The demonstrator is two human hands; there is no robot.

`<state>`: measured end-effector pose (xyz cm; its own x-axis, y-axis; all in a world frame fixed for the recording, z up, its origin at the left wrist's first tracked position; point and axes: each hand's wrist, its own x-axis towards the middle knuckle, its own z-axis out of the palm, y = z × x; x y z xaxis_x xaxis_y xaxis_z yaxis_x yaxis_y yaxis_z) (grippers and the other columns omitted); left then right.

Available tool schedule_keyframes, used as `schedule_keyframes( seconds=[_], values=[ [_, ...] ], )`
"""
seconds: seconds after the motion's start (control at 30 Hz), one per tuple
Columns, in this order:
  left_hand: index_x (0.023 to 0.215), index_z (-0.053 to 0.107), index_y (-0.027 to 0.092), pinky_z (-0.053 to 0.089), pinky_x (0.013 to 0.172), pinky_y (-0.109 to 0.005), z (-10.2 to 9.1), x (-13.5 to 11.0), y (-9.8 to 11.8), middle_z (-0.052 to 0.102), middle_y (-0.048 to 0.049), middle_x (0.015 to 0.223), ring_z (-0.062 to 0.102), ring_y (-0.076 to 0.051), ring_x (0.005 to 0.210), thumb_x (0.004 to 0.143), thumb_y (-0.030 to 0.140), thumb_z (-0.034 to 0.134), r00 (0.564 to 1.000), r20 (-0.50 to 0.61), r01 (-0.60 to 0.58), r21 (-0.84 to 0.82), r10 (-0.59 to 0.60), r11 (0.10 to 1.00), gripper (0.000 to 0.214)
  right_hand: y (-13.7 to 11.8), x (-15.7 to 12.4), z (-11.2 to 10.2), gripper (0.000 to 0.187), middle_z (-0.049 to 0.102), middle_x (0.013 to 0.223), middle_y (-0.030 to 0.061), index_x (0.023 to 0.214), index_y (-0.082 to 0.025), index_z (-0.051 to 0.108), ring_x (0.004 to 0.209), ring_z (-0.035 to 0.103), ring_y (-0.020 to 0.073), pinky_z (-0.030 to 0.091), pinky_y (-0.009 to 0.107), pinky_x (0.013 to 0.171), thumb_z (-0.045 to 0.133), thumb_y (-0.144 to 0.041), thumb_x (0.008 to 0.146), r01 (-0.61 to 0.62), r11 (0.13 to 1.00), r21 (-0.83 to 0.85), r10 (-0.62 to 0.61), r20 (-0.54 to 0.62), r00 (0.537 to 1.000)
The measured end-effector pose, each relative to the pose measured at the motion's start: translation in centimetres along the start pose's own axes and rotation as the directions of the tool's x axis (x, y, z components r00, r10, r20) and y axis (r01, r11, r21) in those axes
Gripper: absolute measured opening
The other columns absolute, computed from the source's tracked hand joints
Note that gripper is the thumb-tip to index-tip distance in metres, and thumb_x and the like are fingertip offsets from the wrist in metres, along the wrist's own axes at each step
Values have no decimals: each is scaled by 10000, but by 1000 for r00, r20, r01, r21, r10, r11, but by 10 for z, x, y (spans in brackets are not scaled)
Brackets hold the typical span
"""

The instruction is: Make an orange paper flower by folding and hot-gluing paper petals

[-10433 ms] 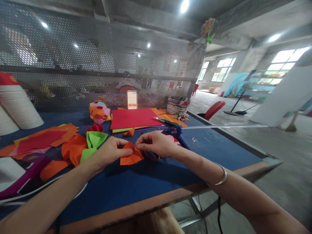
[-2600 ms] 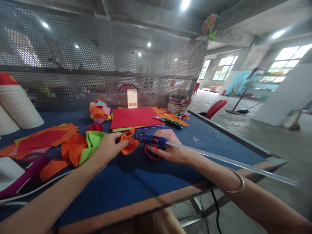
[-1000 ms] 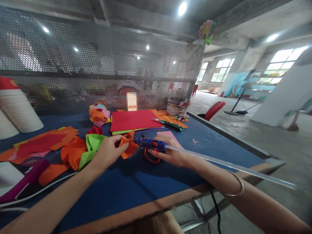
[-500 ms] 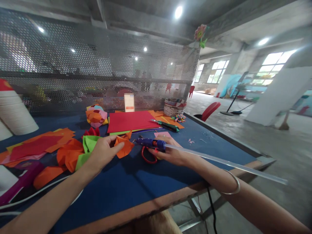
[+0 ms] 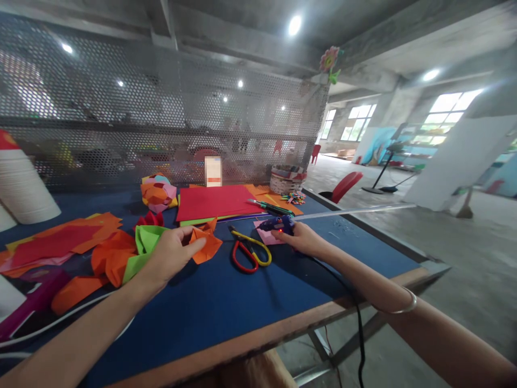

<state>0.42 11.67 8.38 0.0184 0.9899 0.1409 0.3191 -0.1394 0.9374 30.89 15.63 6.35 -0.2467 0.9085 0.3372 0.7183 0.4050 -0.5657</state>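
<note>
My left hand [image 5: 177, 252] pinches a folded orange paper piece [image 5: 207, 245] between thumb and fingers, above the blue tabletop [image 5: 194, 323]. Over to the right, my right hand [image 5: 305, 238] is closed round a dark blue glue gun [image 5: 278, 223] whose nozzle points left. A long clear glue stick [image 5: 359, 210] sticks out of its back end. Under the gun lies a pink paper square [image 5: 269, 235]. Between my hands rest scissors [image 5: 258, 253] with one red and one yellow handle. Beside my left wrist sit green folded paper [image 5: 147, 242] and orange folded paper [image 5: 113, 256].
Behind my hands lies a stack of red paper sheets [image 5: 218, 200] with a cutter knife [image 5: 270, 207] on it. A woven basket [image 5: 287, 180] and a multicoloured paper ball [image 5: 158, 193] stand farther back. Paper cups [image 5: 28, 183] and a purple tool [image 5: 36, 296] are at left. A black cord [image 5: 361, 328] hangs over the front edge.
My right hand has moved the glue gun right and away from the orange paper, swinging the glue stick upward. The scissors now show fully. My left hand has barely moved.
</note>
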Motion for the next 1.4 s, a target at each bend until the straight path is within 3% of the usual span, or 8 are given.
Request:
schedule_keyframes(
  seconds=[0.17,0.53,0.7,0.83,0.97,1.1,1.2,1.4],
  values=[
    [794,717,185,498,554,-254,0,1,-1,747,-30,714,666,-195,652,635,373,688,1000,-1,6,17,-5,1000,248,-8,-4,-2,405,540,468,-23,938,-152,704,450,527,146,337,242,458,541,-515,860,-152,982,-114,161,75,984],
    [810,716,183,517,597,-268,1,2,-4,755,-36,752,681,-206,697,635,374,683,1000,5,-17,34,17,999,261,3,-2,-12,484,684,764,54,962,-183,688,734,638,229,421,275,637,464,-604,876,-129,951,-282,156,76,985],
    [792,710,182,502,569,-253,1,1,-3,744,-28,726,668,-195,678,644,394,678,999,32,-15,35,14,999,260,-8,-15,-20,563,678,983,155,942,-146,661,933,634,284,452,341,791,422,-652,889,-166,868,-468,226,76,971],
    [771,712,185,491,550,-245,2,0,0,730,-19,689,653,-184,647,639,389,684,999,37,-9,26,8,1000,244,-18,-33,-26,560,656,1111,167,1147,-144,626,1053,615,304,448,387,893,430,-613,912,-194,819,-540,270,65,961],
    [766,722,184,501,567,-256,3,0,2,730,-22,687,657,-194,660,640,392,683,999,38,-27,39,25,999,246,-34,-57,-30,518,661,1093,172,1126,-150,637,1040,628,337,468,431,874,453,-586,916,-200,741,-640,243,-23,970],
    [755,719,184,502,572,-250,3,-2,2,730,-17,693,662,-197,675,630,387,689,999,31,-30,37,29,999,241,-47,-70,-23,427,673,1054,143,1107,-194,636,983,644,304,487,412,846,477,-545,925,-115,713,-692,107,-55,993],
    [773,721,183,500,583,-241,2,-2,2,731,-8,700,664,-190,680,644,394,684,998,46,-31,26,30,999,250,-47,-64,-14,440,657,1069,160,1141,-158,622,1003,629,328,486,445,864,574,-512,885,-94,691,-717,95,-40,995],
    [803,719,185,510,594,-254,2,-1,1,745,-25,744,670,-193,688,644,387,684,999,42,-26,30,25,999,259,-36,-42,-6,334,658,1112,127,1172,-157,622,1059,609,276,475,388,902,600,-362,909,107,805,-584,-3,177,984]
  ],
)
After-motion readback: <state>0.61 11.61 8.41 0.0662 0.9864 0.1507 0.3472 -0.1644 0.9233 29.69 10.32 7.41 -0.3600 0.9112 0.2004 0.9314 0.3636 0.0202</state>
